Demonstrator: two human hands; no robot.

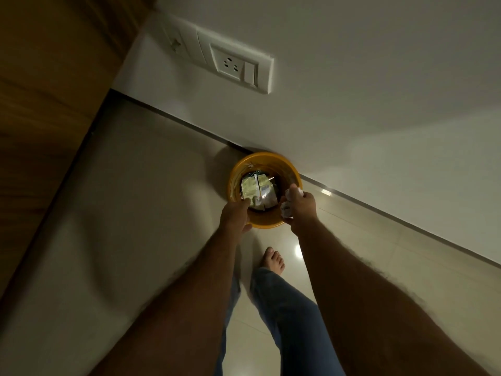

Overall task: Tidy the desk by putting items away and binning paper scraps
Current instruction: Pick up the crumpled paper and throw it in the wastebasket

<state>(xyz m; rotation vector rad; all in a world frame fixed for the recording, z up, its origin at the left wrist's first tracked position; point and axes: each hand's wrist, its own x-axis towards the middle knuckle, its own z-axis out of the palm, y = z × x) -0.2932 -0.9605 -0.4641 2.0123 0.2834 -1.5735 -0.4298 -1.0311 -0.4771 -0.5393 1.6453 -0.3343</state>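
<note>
On the glossy, pale tiled floor (pixel 141 213), set against the base of a smooth white wall (pixel 379 118), stands a round orange plastic bin (pixel 267 161) with a shiny flared rim. Inside it lie flattened, crinkled wrappers (pixel 256 189), one bearing a barcode label. The right hand (pixel 301 208) is positioned above the near right portion of the rim, its fingers curled around crumpled white paper scraps (pixel 287 210), which protrude from the grip with a creased, irregular surface. The left hand (pixel 234 217) is at the near left portion of the rim; whether its fingers are closed or relaxed cannot be determined. Below the hands, a bare foot (pixel 273 260) and a blue denim trouser leg (pixel 287 316) are visible. A white rectangular socket plate (pixel 238 65) is mounted on the wall, and a brown wood-grain panel (pixel 46 104) occupies the left side.
</note>
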